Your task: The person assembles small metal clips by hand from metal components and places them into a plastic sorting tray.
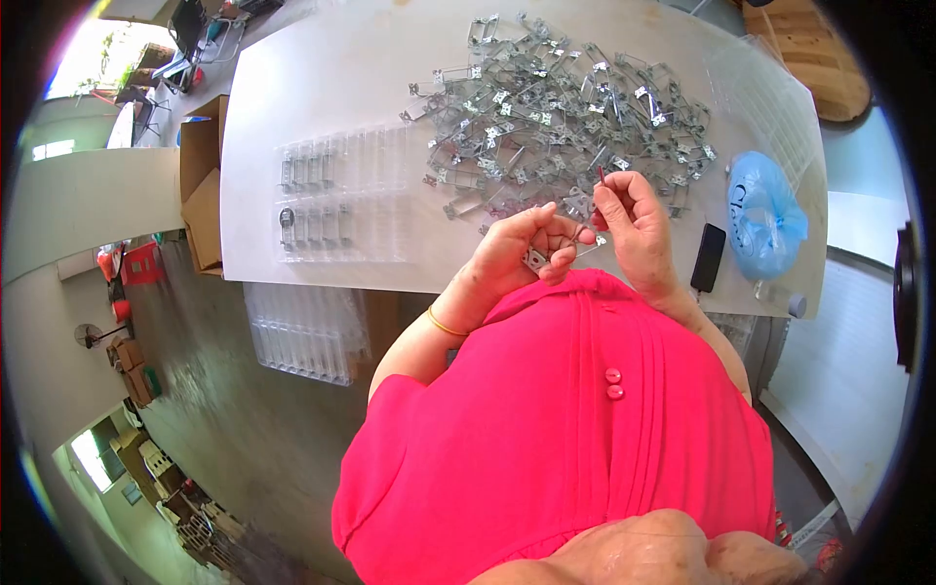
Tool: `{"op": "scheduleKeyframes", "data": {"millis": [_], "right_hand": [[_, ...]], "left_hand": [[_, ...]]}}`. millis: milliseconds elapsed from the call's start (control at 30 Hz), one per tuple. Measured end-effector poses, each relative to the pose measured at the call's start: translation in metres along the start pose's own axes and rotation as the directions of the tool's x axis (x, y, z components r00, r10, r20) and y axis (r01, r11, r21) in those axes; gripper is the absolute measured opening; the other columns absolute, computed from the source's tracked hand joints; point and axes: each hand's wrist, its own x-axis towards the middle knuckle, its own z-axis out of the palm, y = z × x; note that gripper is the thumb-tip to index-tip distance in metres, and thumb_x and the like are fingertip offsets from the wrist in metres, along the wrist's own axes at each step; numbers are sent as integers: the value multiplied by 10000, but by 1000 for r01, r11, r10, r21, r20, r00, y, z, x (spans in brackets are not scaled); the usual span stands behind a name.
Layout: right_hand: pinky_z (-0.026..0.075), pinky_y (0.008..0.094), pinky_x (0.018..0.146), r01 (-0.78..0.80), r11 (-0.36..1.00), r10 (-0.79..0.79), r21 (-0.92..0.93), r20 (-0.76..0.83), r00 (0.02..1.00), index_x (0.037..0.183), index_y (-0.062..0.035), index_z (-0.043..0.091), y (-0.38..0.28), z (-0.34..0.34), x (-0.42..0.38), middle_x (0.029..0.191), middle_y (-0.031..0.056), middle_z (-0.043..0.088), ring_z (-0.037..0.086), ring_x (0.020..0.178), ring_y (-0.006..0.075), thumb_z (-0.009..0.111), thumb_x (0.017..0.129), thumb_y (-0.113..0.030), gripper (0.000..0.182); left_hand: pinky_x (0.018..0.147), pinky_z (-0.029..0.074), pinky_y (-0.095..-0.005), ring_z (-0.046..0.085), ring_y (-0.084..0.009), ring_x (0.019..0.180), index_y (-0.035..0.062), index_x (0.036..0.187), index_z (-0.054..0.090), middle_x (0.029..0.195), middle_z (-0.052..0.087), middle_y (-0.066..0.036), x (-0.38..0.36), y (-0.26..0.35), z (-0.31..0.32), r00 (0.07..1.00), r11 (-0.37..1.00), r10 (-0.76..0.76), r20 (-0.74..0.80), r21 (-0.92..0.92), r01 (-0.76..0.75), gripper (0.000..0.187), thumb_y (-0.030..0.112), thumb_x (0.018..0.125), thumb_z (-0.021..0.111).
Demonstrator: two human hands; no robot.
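Note:
My left hand (522, 244) is palm up with curled fingers, closed on a small metal bracket (534, 258) that shows at the fingers' lower edge. Close beside it, my right hand (634, 219) pinches a thin dark red stick-like thing (601, 175) between thumb and fingers; its lower part is mostly hidden. A thin wire piece appears between the two hands, but I cannot make out which hand has it. Just beyond them spreads a big heap of metal brackets with wire loops (556, 107) on the white table (331, 78).
Left on the table lies a clear plastic tray (375, 219) with several brackets in its slots. A black phone (709, 258), a blue plastic bag (765, 214) and a clear bottle (785, 300) are at right. Stacked clear trays (302, 336) stand below the table edge, near a cardboard box (203, 195).

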Motion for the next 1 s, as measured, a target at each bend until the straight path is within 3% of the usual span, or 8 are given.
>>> {"op": "scheduleKeyframes", "data": {"millis": [67,133,233,300,633,700,933,1000], "right_hand": [[456,213,594,15,1000,-16,-26,-16,1000,1041,-43,580,0,-5,3,832,-19,587,527,685,40,610,995,-93,73],[439,214,587,135,977,-143,-168,-33,989,1031,-36,608,-3,-9,3,827,-20,604,500,661,34,611,989,-77,60],[426,216,584,177,934,-171,-310,46,984,1007,-30,622,-9,-12,-2,799,-27,604,486,664,27,615,979,-60,41],[423,216,578,193,929,-178,-317,77,981,992,-32,627,-15,-8,-4,780,-29,598,488,665,23,617,973,-52,29],[419,222,565,169,915,-132,-366,123,984,946,-37,623,-17,18,-13,733,-15,583,496,661,23,628,951,-37,6],[417,223,563,166,914,-129,-370,122,984,947,-41,620,-16,25,-16,730,-14,580,493,657,23,624,953,-41,8],[417,245,554,198,903,-171,-381,104,980,951,-52,605,-12,57,-26,699,-6,570,479,622,43,619,961,-72,27],[419,249,555,160,911,-127,-379,112,986,951,-51,600,-11,65,-28,695,-1,572,478,621,47,621,960,-73,32]], "left_hand": [[543,380,-281,465,-177,546,-104,1141,605,708,561,-80,4,-3,-1,999,999,43,-5,12,-43,577,421,1045,385],[539,377,-277,470,-169,555,-100,1140,609,710,563,-79,6,-4,0,996,996,87,-9,26,-87,575,419,1046,379],[557,376,-263,483,-141,580,-82,1143,622,720,567,-62,6,-3,4,971,976,178,-160,156,-154,587,439,1047,367],[573,368,-246,488,-113,616,-57,1149,634,731,561,-32,3,-1,0,938,886,313,-149,400,-233,579,453,1046,380],[619,374,-222,437,-72,671,-9,1125,639,769,512,28,-24,1,-2,908,816,377,-181,529,-233,447,402,1047,482],[580,319,-221,435,-73,660,-5,1148,621,757,509,14,-31,1,-8,899,764,414,-146,592,-256,427,391,1034,507],[582,307,-223,379,-67,664,-5,1154,609,753,468,30,-61,11,-15,893,722,424,-152,652,-232,433,398,1044,490],[588,318,-230,371,-67,667,-10,1132,616,747,461,30,-69,14,-19,878,615,466,-109,754,-232,454,414,1050,473]]}}
